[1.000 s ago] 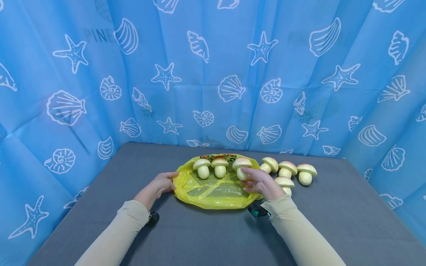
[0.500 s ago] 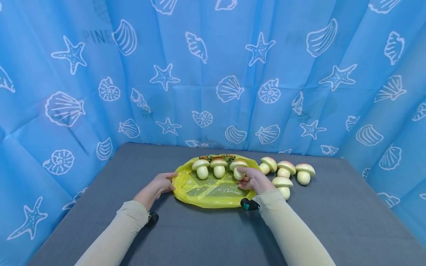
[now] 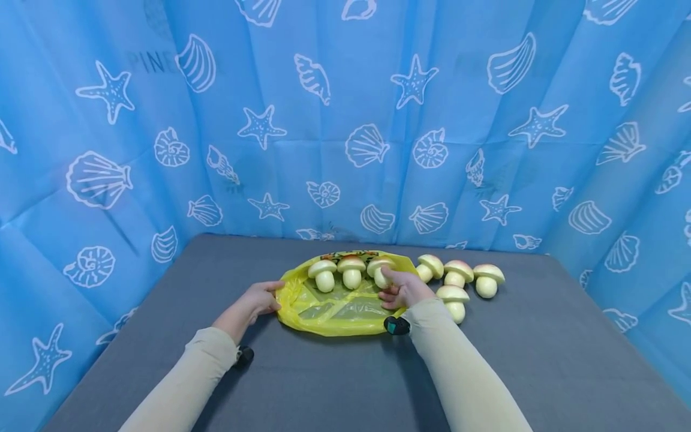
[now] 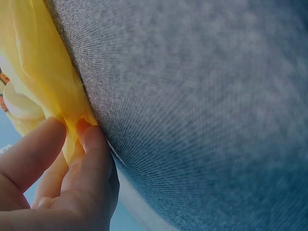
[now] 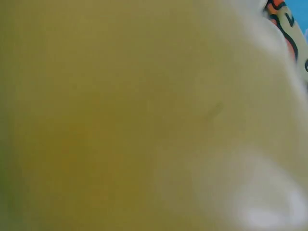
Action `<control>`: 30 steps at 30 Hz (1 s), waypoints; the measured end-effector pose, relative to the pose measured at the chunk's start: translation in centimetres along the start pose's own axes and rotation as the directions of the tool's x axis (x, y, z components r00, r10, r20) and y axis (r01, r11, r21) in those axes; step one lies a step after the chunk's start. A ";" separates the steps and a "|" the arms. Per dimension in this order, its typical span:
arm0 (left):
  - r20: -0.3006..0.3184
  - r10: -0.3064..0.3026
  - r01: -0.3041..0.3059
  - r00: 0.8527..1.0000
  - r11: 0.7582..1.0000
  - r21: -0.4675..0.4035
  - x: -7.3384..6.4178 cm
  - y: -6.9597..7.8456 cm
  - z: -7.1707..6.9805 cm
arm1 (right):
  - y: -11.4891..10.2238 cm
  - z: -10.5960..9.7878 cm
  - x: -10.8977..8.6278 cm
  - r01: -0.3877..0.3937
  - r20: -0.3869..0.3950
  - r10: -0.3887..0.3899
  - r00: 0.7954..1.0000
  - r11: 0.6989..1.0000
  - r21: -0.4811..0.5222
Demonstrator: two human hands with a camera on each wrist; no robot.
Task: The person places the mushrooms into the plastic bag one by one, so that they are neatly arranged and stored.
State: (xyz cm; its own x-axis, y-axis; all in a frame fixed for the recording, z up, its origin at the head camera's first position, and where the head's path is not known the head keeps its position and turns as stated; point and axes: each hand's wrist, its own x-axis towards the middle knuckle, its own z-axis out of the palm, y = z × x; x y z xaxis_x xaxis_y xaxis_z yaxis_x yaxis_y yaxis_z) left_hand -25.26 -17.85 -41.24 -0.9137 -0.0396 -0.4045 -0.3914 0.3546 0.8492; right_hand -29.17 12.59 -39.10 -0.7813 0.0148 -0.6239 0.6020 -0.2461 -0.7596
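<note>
A yellow plastic bag (image 3: 340,327) lies spread on the table with its mouth open. Two toy mushrooms, a left one (image 3: 324,281) and a middle one (image 3: 352,277), stand in its back part, caps up. My left hand (image 3: 259,302) pinches the bag's left rim between thumb and fingers; the left wrist view shows the gathered film (image 4: 72,122) close up. At the bag's right side my right hand (image 3: 406,289) holds a third mushroom (image 3: 379,264) by its stem, beside the other two. A blurred yellowish surface (image 5: 144,115) fills most of the right wrist view.
Several more toy mushrooms (image 3: 455,300) sit on the grey table (image 3: 324,384) just right of the bag, near my right forearm. A blue curtain (image 3: 345,120) with white shells and starfish hangs behind the table and along both sides.
My right hand has moved left with the third mushroom, bringing it nearer the two in the bag. The left hand keeps its hold on the rim. The head view has shifted slightly.
</note>
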 end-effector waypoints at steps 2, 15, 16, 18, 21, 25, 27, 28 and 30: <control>-0.003 0.001 -0.001 1.000 1.000 0.005 0.1 0.0 0.1 | 0.1 0.1 0.1 -0.006 -0.012 0.006 1.000 1.000 -0.022; 0.015 0.022 -0.022 1.000 1.000 -0.005 0.0 -0.1 0.0 | -0.1 0.8 -0.2 -0.025 -0.049 0.020 0.999 0.996 -0.087; 0.017 0.024 -0.024 1.000 1.000 -0.001 0.0 -0.1 -0.1 | -0.1 0.8 -0.2 -0.027 -0.045 0.023 0.999 0.996 -0.090; 0.020 0.027 -0.027 0.999 1.000 -0.002 -0.1 -0.1 -0.1 | -0.2 0.8 -0.2 -0.030 -0.033 0.028 0.999 0.996 -0.086; 0.020 0.029 -0.029 0.999 1.000 -0.001 -0.1 -0.1 -0.2 | -0.3 0.6 -0.5 -0.027 -0.008 0.026 1.000 0.995 -0.093; 0.019 0.029 -0.029 0.999 1.000 -0.001 -0.1 -0.1 -0.1 | -0.6 0.2 -1.2 -0.022 0.020 0.025 1.000 0.994 -0.112; 0.017 0.030 -0.030 0.999 1.000 0.002 -0.1 -0.2 -0.1 | -0.8 0.0 -1.7 -0.021 0.028 0.024 0.999 0.992 -0.122; 0.014 0.029 -0.029 0.999 1.000 0.000 -0.1 -0.2 0.0 | -0.9 -0.1 -1.9 -0.017 0.035 0.022 0.999 0.992 -0.128; 0.011 0.030 -0.030 0.999 1.000 0.004 -0.1 -0.3 0.0 | -1.1 -0.3 -2.5 -0.006 0.043 0.013 0.999 0.989 -0.146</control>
State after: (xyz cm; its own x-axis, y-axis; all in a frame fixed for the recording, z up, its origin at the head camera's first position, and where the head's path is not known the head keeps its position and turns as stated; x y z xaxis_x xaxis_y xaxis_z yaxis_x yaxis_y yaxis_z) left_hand -25.10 -17.92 -41.47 -0.9237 -0.0184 -0.3827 -0.3633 0.3598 0.8594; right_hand -27.82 13.08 -36.78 -0.7800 -0.0303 -0.6250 0.6245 -0.1016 -0.7744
